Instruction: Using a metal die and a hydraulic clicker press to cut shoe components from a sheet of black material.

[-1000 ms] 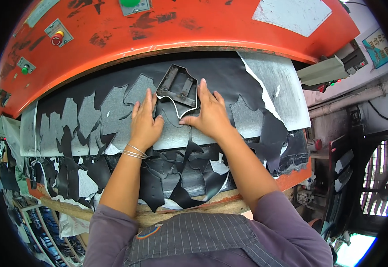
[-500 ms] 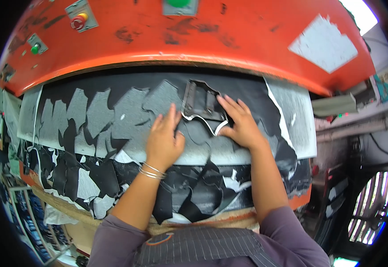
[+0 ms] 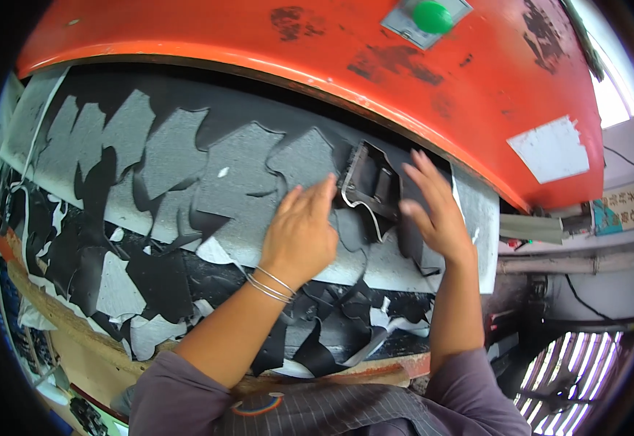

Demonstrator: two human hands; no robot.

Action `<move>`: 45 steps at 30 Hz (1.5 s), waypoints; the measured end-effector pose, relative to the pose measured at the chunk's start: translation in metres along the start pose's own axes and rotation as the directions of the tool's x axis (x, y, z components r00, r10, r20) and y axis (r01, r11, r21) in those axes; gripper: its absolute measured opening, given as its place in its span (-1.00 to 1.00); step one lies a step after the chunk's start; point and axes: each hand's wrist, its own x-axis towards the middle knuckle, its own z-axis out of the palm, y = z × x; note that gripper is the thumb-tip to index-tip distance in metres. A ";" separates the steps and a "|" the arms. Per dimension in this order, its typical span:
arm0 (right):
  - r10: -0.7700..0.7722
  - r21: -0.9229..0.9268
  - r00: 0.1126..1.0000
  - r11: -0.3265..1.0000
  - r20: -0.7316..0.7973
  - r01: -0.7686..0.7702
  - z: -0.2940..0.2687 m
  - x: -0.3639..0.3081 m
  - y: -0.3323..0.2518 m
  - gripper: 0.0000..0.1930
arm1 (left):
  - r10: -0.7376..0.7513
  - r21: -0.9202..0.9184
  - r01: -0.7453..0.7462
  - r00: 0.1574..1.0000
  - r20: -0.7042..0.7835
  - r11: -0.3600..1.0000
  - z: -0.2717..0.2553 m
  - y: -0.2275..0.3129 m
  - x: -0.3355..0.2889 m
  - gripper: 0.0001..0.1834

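Observation:
A metal cutting die (image 3: 366, 200), with a dark frame and a pale curved edge, lies on a black sheet of leather-like material (image 3: 179, 87). Just left of the die, my left hand (image 3: 302, 236) rests low over the grey cutting board (image 3: 240, 171), fingers stretched out with nothing in them. On the die's other side, my right hand (image 3: 439, 214) is open and spread, a small gap between its fingers and the die. Shaped holes in the sheet, in a row to the left, let the board show through.
An orange press head (image 3: 222, 29) with a green button (image 3: 431, 16) overhangs the board's far edge. Black and white offcuts (image 3: 153, 291) are heaped along the near side. A fan (image 3: 567, 385) stands at the lower right.
My right hand has come off the die and opened to its right. My left hand stays near the die's left side. The whole view has swung and tilted.

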 end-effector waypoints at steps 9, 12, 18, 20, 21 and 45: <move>-0.427 -0.119 0.767 0.834 0.478 0.538 0.014 0.099 -0.004 -0.71 | -0.036 -0.043 0.031 0.994 -0.106 0.999 0.003 0.002 0.006 -0.26; -0.389 -0.186 0.771 0.823 0.504 0.537 0.004 0.086 0.004 -0.85 | -0.052 -0.067 0.042 0.986 -0.160 0.997 0.006 0.001 0.001 -0.21; 0.580 0.281 0.801 0.752 0.146 -0.596 0.022 -0.004 0.004 -0.81 | -0.044 -0.040 0.039 0.990 -0.134 0.998 0.008 -0.001 -0.003 -0.20; 0.749 0.494 0.651 0.524 0.121 -0.694 0.041 -0.017 -0.008 -0.83 | -0.034 -0.029 0.032 0.995 -0.094 0.999 0.007 -0.002 -0.005 -0.20; 0.776 0.549 0.626 0.489 0.081 -0.677 0.051 -0.020 -0.015 -0.83 | -0.010 -0.017 0.009 0.998 -0.068 1.000 0.007 -0.004 -0.006 -0.20; 0.282 0.069 0.948 0.959 -0.146 -0.275 0.057 -0.056 -0.023 0.03 | 0.019 0.099 -0.027 0.997 0.078 0.995 0.001 0.002 0.010 -0.29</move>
